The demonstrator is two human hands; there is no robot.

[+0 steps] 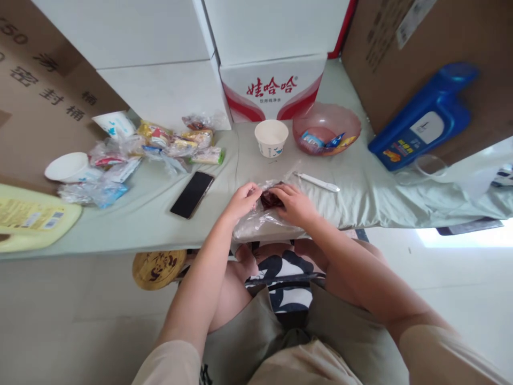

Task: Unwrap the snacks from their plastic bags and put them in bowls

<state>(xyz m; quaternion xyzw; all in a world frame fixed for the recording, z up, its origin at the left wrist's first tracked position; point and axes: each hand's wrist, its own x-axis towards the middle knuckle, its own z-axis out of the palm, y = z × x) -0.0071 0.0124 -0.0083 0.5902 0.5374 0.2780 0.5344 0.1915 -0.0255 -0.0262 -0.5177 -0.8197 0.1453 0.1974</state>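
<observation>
A clear plastic bag (pixel 256 227) lies crumpled at the table's front edge, with a dark reddish-brown item (pixel 270 199) on or in it; its exact kind is too small to tell. My left hand (pixel 244 200) is closed, its fingertips pinching the plastic at the item's left side. From the right, my right hand (pixel 294 203) curls its fingers over the dark item and grips it. A slim white pen-like tool (pixel 318 182) rests just beyond my right hand. Behind both hands stands a white paper cup (pixel 271 138), upright.
A black phone (pixel 192 194) lies left of my hands. Wrapped snacks (pixel 180 144) and two paper cups crowd the left side. A pink translucent bowl (pixel 326 128) holds several packets. A blue bottle (pixel 425 117) leans right; a yellow jug (pixel 36 216) is far left. Boxes (pixel 274 88) line the back.
</observation>
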